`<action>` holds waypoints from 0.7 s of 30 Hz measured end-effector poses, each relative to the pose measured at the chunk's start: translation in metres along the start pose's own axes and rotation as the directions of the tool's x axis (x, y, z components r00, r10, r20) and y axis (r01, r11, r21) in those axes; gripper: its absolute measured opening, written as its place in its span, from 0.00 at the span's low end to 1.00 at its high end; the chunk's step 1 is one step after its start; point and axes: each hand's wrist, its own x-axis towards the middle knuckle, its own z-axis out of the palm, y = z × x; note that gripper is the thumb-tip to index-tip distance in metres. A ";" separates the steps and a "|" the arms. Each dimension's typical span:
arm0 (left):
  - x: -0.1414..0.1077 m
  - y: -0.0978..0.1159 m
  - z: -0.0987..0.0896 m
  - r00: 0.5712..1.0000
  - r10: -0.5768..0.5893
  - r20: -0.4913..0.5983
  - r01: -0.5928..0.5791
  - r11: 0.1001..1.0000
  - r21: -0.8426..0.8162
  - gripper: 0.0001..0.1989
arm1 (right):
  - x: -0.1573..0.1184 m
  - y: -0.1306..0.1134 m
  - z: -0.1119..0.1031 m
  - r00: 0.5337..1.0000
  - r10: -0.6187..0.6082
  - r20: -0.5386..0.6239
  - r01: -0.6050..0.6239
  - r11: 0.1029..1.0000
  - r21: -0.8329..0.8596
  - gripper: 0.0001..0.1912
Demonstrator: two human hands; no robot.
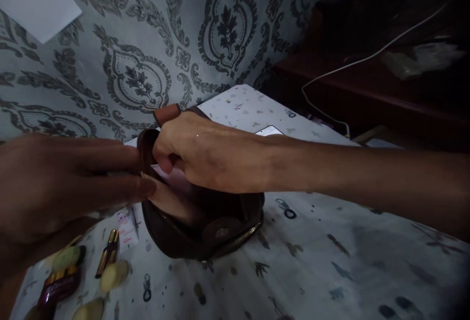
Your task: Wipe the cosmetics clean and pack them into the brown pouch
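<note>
Touching the bag (167,234) — left hand (62,178) straight-fingered, right hand (203,151) curled inside — both grips unclear.

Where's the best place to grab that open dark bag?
Probably pinch the bag by its near, zippered rim, coming from the person's side: that edge is exposed, while the left hand covers the left edge and the right hand the opening's far side.

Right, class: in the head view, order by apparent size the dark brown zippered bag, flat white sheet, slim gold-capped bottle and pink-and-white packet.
1. Bag
2. Sheet, cut off by the frame
3. Bottle and packet, too alike to rank
</note>
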 end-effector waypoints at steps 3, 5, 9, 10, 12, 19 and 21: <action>0.005 -0.009 -0.006 0.981 0.154 0.122 -0.164 0.983 0.076 0.15 | 0.009 0.005 0.006 0.994 -0.073 -0.082 0.070 0.997 -0.029 0.07; 0.008 -0.012 -0.006 0.978 0.176 0.114 -0.189 0.974 0.121 0.16 | 0.014 0.011 0.010 0.980 -0.147 -0.133 0.140 0.988 -0.060 0.05; 0.016 -0.011 0.000 0.983 0.167 0.080 -0.176 0.977 0.118 0.19 | 0.018 0.018 0.013 0.979 -0.129 -0.155 0.120 0.991 -0.066 0.05; 0.018 -0.012 0.002 0.984 0.157 0.080 -0.164 0.983 0.088 0.18 | 0.019 0.019 0.014 0.983 -0.106 -0.149 0.097 0.993 -0.062 0.04; 0.022 -0.012 0.005 0.987 0.138 0.086 -0.141 0.990 0.030 0.16 | 0.019 0.020 0.015 0.984 -0.085 -0.159 0.078 0.996 -0.050 0.03; 0.029 -0.016 0.011 0.990 0.104 0.093 -0.104 0.995 -0.006 0.16 | 0.019 0.018 0.006 0.991 -0.082 -0.102 0.079 0.996 -0.039 0.05; 0.030 -0.018 0.014 0.993 0.080 0.086 -0.077 0.996 -0.032 0.15 | 0.017 0.015 0.001 0.999 -0.027 -0.046 0.025 0.999 -0.040 0.06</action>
